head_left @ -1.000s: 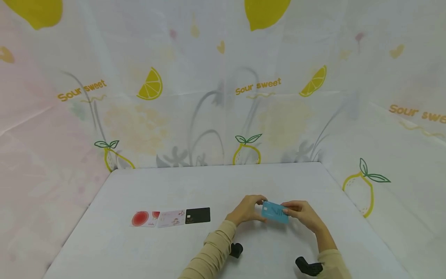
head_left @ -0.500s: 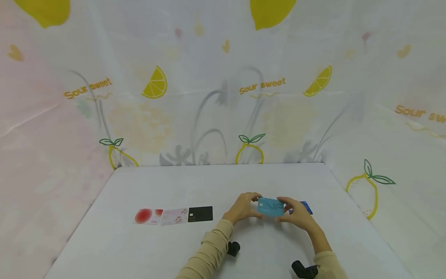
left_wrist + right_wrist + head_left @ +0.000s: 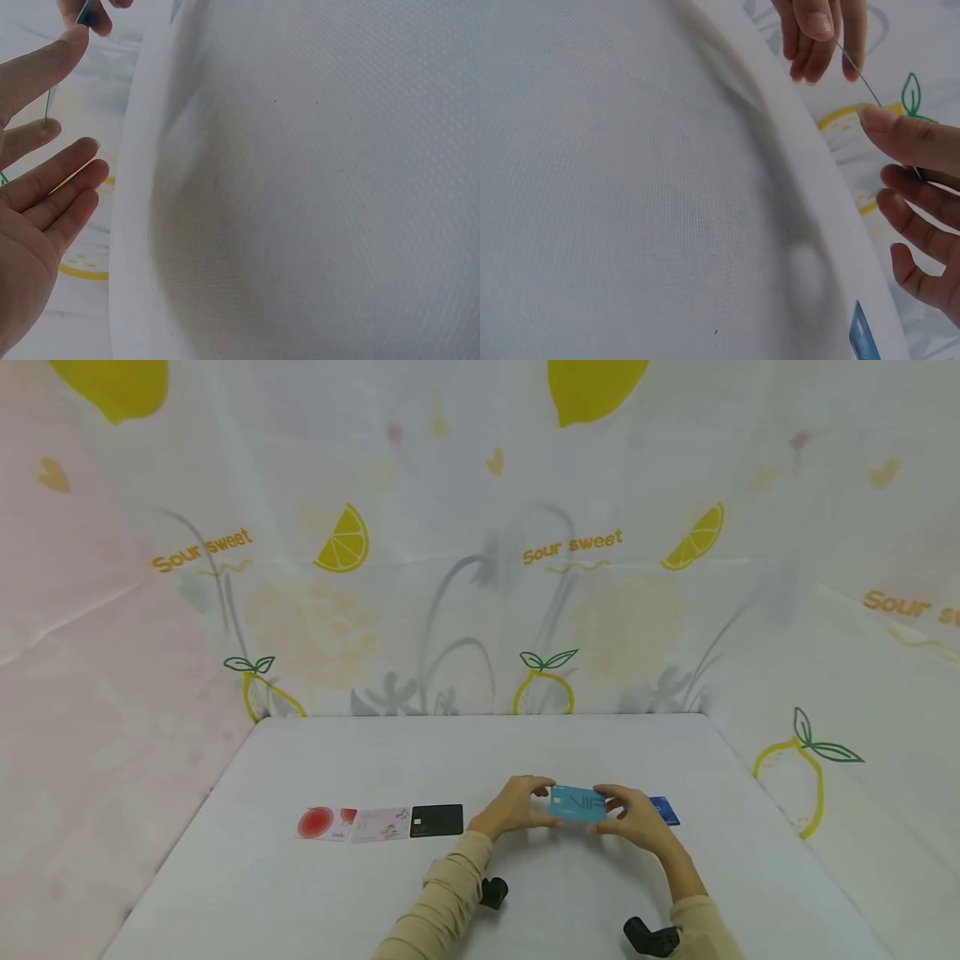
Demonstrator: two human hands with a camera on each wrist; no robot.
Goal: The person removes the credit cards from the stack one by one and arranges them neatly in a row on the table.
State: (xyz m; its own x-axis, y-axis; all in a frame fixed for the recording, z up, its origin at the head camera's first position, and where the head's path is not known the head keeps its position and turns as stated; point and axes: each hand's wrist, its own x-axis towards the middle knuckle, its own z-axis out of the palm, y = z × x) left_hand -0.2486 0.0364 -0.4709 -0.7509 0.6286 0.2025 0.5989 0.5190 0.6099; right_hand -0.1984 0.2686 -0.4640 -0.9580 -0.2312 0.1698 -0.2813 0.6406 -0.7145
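Both hands hold a light blue VIP card (image 3: 577, 803) up over the white table. My left hand (image 3: 517, 806) pinches its left end between thumb and forefinger; in the left wrist view the other fingers of the left hand (image 3: 37, 217) spread apart from it. At the right end, my right hand (image 3: 636, 820) grips the card with thumb and fingers. The right wrist view shows the card edge-on as a thin line between the two hands. A darker blue card (image 3: 664, 810) lies on the table just behind the right hand, partly covered by it.
Left of the hands, a row lies on the table (image 3: 315, 910): a card with red circles (image 3: 316, 822), a pale pink card (image 3: 381, 825) and a black VIP card (image 3: 437, 820). Black devices (image 3: 651, 937) sit at both wrists. A lemon-print cloth (image 3: 420, 610) hangs behind.
The light blue card has turned from a tilt to nearly level. My right hand has moved left and altered its grip, and the darker blue card has come into view beside it.
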